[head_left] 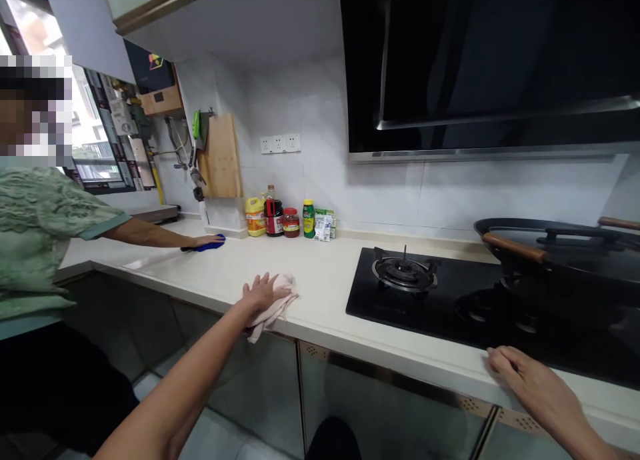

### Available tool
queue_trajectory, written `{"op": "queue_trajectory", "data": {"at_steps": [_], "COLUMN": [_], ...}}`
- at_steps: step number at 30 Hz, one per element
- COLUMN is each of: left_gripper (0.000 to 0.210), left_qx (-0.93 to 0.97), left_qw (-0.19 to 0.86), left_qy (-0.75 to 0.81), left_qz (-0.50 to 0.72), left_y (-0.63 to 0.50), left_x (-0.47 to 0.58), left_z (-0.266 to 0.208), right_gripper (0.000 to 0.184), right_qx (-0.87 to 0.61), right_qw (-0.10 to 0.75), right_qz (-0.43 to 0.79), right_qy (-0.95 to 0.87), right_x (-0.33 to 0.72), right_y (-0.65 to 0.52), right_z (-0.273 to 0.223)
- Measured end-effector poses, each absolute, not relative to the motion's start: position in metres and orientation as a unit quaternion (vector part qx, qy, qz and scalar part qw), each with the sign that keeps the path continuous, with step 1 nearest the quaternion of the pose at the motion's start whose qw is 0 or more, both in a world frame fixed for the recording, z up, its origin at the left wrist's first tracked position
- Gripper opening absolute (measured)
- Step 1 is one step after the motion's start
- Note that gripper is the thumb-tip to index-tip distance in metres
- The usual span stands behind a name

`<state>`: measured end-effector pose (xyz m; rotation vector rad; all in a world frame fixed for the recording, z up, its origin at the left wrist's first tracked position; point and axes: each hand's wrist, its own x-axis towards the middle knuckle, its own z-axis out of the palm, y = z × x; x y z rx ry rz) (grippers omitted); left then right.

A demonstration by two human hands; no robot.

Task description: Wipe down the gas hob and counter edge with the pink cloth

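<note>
My left hand (260,293) lies on a pale pink cloth (273,311) at the front of the white counter (320,273). Its fingers are spread out flat, and part of the cloth droops over the counter's edge. Farther right, my right hand (525,377) rests on the front edge before the black gas stove (440,320). Those fingers are curled in, and nothing shows in them. To the left, a co-worker's hand (207,240) presses a dark blue cloth (213,245) on the same counter.
Against the wall stand a yellow jug (256,219), a dark sauce bottle (273,215), a red-lidded jar (291,223), a green bottle (309,220) and packets (324,227). A lidded wok (555,253) sits on the stove beneath the range hood (490,67). A cutting board (221,157) hangs at left.
</note>
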<state>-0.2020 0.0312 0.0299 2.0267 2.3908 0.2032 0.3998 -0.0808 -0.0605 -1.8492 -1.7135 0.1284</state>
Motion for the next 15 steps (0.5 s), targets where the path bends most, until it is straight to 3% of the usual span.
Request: {"op": "queue_trajectory", "data": {"at_steps": [5,10,15], "left_gripper": [0.085,0.073,0.082], "left_qx": [0.62,0.705,0.8], "left_qw": [0.002,0.047,0.102], "left_qy": [0.781,0.705,0.589], "left_qz": [0.076,0.055,0.052], "left_y": [0.054,0.056,0.028], "left_x": [-0.163,-0.093,-0.044], "left_z": [0.035,0.033,0.026], "right_gripper": [0.052,0.048,0.047], "right_qx": [-0.617,-0.615,-0.583], "right_qw": [0.333,0.307,0.285], "right_qz": [0.094,-0.003,0.049], "right_qy": [-0.707,-0.727,-0.759], "right_x": [0.35,0.294,0.296], "right_y": [-0.059,-0.05,-0.052], "right_z": [-0.044,-0.044,-0.054]}}
